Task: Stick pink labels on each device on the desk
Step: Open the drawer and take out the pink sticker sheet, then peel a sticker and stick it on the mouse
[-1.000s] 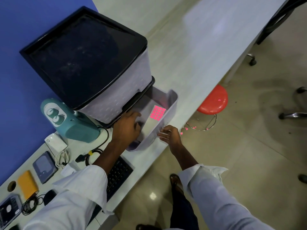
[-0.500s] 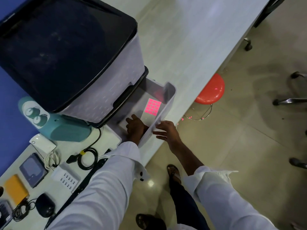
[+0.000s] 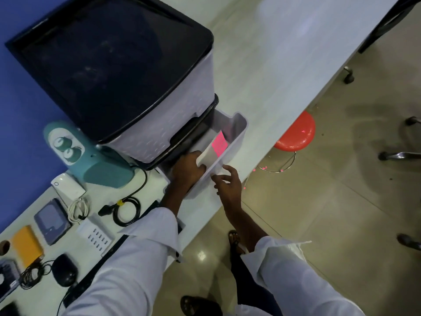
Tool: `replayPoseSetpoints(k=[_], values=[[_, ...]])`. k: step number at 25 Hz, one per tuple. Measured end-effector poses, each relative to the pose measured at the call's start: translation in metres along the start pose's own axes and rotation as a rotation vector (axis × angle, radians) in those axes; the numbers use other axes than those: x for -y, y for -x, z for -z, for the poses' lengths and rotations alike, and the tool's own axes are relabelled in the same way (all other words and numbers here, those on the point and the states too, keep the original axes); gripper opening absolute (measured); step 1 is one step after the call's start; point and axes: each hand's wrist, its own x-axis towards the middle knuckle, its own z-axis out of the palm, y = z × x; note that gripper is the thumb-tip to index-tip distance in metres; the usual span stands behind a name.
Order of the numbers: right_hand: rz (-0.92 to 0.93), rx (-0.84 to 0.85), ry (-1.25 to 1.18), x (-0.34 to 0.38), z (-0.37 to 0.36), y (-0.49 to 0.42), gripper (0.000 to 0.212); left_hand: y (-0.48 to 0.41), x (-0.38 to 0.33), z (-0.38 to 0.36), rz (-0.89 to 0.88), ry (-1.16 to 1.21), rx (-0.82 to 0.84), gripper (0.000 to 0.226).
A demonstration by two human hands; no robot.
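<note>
One view only, from the head camera, looking down over the desk [image 3: 262, 65]. The bottom drawer [image 3: 242, 133] of the grey drawer unit [image 3: 136, 65] stands pulled out over the desk edge, presumably to give access to the labels. The left hand [image 3: 189, 167] is down inside it, fingers curled round the white end of the label sheet [image 3: 219, 144], which tilts up with its pink squares at the far end; that reads as lifting it out. The right hand [image 3: 227, 183] sits at the drawer's front wall, fingers loosely spread and holding nothing, likely there to steady the drawer. Whether it actually touches the plastic is hard to tell.

The devices wait in a row to the left, none showing pink: a white power bank [image 3: 68, 187], a grey slab [image 3: 52, 221], an orange pack [image 3: 27, 245], a white port hub [image 3: 95, 236] and a black mouse [image 3: 65, 266]. The left sleeve hides a dark flat object, and more gear is cut off at the lower-left corner. The left thumb and the sheet's underside are hidden.
</note>
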Motion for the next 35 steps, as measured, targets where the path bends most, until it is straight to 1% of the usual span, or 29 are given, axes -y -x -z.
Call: replayPoseSetpoints(k=[1,3,5,8,11,14,15,16,17,18,19,22,23,25,27,29,31,33,35], values=[[-0.004,0.006,0.007,0.001,-0.005,-0.002,0.058,0.01,0.0,0.012,-0.072,-0.046,-0.049,0.027],[-0.012,0.033,0.022,0.005,-0.021,-0.006,0.059,0.042,0.005,0.038,-0.176,-0.138,-0.204,0.033],[-0.039,0.05,0.005,0.012,-0.036,-0.01,0.062,0.078,0.009,0.056,-0.205,-0.128,-0.326,0.036],[-0.086,0.084,-0.02,0.023,-0.064,-0.011,0.069,0.118,0.022,0.071,-0.104,0.014,-0.38,0.034],[-0.097,0.135,-0.029,0.028,-0.089,-0.006,0.069,0.136,0.051,0.076,0.042,0.177,-0.376,0.031],[-0.125,0.204,-0.009,0.026,-0.111,0.01,0.07,0.154,0.095,0.07,0.173,0.373,-0.358,0.045],[-0.137,0.203,-0.022,0.023,-0.115,0.016,0.066,0.16,0.108,0.067,0.219,0.424,-0.364,0.05],[-0.145,0.193,-0.039,0.018,-0.121,0.024,0.057,0.167,0.117,0.065,0.274,0.465,-0.379,0.052],[-0.153,0.19,-0.041,0.009,-0.129,0.035,0.048,0.176,0.128,0.065,0.33,0.507,-0.402,0.051],[-0.165,0.2,-0.025,-0.001,-0.138,0.047,0.043,0.184,0.137,0.064,0.376,0.546,-0.426,0.048],[-0.183,0.24,-0.006,-0.01,-0.145,0.059,0.043,0.191,0.144,0.06,0.41,0.583,-0.439,0.044],[-0.243,0.496,0.079,-0.035,-0.184,0.1,0.033,0.215,0.181,0.051,0.522,0.69,-0.5,0.033],[-0.245,0.556,0.103,-0.044,-0.198,0.113,0.03,0.223,0.195,0.048,0.547,0.719,-0.529,0.03],[-0.17,0.577,0.19,-0.06,-0.222,0.135,0.023,0.237,0.219,0.045,0.57,0.771,-0.564,0.027],[-0.086,0.569,0.264,-0.076,-0.243,0.154,0.019,0.254,0.245,0.046,0.58,0.824,-0.557,0.029],[-0.047,0.577,0.326,-0.092,-0.264,0.172,0.013,0.269,0.275,0.046,0.583,0.848,-0.535,0.032],[-0.026,0.587,0.375,-0.109,-0.279,0.184,0.008,0.279,0.302,0.047,0.569,0.868,-0.587,0.038],[-0.011,0.594,0.411,-0.129,-0.297,0.197,0.009,0.288,0.33,0.057,0.558,0.858,-0.683,0.048],[-0.015,0.593,0.448,-0.147,-0.31,0.207,0.01,0.292,0.356,0.067,0.521,0.826,-0.721,0.053]])
